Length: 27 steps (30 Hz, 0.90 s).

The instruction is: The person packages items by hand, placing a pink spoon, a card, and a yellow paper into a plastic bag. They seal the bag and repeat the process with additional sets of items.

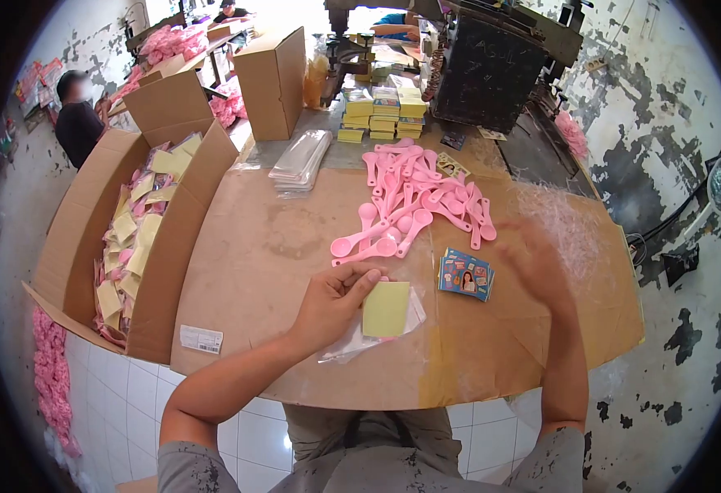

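Note:
My left hand (333, 306) pinches a clear plastic bag (342, 348) near the table's front edge. A yellow-green card (386, 310) lies in or on that bag, and a bit of pink shows at its top and bottom edges. My right hand (535, 264) is raised over the right part of the table, blurred, with its fingers apart and nothing seen in them. Between my hands sits a small stack of blue printed cards (466, 275). Beyond it lies a heap of pink plastic spoons (410, 193).
A long carton (188, 215) of bagged pieces stands left. Clear bags (301, 161), card stacks (383, 108) and a black machine (488, 66) are at the back. Plastic scraps (562, 226) lie right. A person (80, 119) is at the far left; others are behind.

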Tool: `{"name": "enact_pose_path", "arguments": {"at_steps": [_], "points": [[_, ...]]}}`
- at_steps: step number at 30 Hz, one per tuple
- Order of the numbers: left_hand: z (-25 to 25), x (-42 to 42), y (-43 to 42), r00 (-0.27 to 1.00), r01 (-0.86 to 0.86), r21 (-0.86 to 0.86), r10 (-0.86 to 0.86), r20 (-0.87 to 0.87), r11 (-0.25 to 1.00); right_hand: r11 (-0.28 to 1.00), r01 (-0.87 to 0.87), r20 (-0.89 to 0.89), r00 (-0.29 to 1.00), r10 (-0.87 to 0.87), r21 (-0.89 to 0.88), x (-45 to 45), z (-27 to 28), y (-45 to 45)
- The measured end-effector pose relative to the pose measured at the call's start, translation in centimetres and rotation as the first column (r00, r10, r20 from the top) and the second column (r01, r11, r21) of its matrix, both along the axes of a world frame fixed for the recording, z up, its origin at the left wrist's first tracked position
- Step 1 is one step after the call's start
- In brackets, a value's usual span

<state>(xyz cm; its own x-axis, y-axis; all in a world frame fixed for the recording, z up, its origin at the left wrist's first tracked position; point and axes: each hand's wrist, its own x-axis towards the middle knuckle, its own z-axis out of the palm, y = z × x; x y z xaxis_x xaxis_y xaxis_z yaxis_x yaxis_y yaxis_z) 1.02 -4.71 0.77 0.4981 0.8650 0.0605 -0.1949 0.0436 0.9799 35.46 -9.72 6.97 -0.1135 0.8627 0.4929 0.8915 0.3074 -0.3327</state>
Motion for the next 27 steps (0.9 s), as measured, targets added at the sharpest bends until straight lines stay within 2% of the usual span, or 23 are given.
{"name": "enact_pose_path", "arguments": {"at_steps": [1, 2, 4, 7, 10, 13, 15, 18, 21, 27], "points": [[-0.1, 0.0, -0.1, 1.000, 0.005, -0.004, -0.005, 0.003, 1.000, 0.970, -0.138, -0.183, 0.978, 0.101, -0.201, -2.9, 0.7, -0.9], [-0.2, 0.1, 0.0, 1.000, 0.012, -0.006, -0.012, 0.004, 1.000, 0.883, -0.298, -0.375, 0.914, 0.155, -0.362, -5.6, 0.9, -1.5], [-0.1, 0.3, -0.2, 0.999, 0.028, -0.017, -0.028, 0.019, 0.999, 0.828, -0.512, -0.558, 0.766, 0.321, -0.227, -9.9, -0.5, -1.8], [0.2, 0.1, -0.5, 0.999, 0.039, -0.011, -0.039, 0.032, 0.999, 0.776, -0.541, -0.745, 0.652, 0.143, -0.325, -11.7, -2.2, -1.0], [-0.1, 0.0, -0.2, 0.999, 0.017, 0.057, -0.019, 0.033, 0.998, 0.729, -0.624, -0.841, 0.526, 0.126, -0.281, -11.0, -3.7, 0.2], [0.6, 0.1, -0.2, 0.995, -0.002, 0.103, -0.008, 0.099, 0.995, 0.709, -0.647, -0.867, 0.488, 0.103, -0.280, -10.4, -3.7, 0.2], [1.0, -0.1, 0.4, 0.995, 0.005, 0.128, -0.017, 0.095, 0.992, 0.693, -0.656, -0.844, 0.520, 0.130, -0.298, -10.4, -3.8, -0.1], [1.1, -0.6, 0.6, 0.993, -0.033, 0.076, 0.024, 0.117, 0.997, 0.697, -0.645, -0.803, 0.572, 0.168, -0.313, -11.0, -3.4, -0.5], [1.4, -0.8, 0.7, 0.995, -0.076, 0.126, 0.068, 0.067, 0.989, 0.715, -0.635, -0.769, 0.601, 0.220, -0.292, -11.1, -3.8, -0.3], [2.1, -1.1, 0.7, 0.996, -0.086, 0.093, 0.083, 0.027, 0.992, 0.721, -0.630, -0.752, 0.615, 0.238, -0.288, -10.8, -4.0, -0.4]]}}
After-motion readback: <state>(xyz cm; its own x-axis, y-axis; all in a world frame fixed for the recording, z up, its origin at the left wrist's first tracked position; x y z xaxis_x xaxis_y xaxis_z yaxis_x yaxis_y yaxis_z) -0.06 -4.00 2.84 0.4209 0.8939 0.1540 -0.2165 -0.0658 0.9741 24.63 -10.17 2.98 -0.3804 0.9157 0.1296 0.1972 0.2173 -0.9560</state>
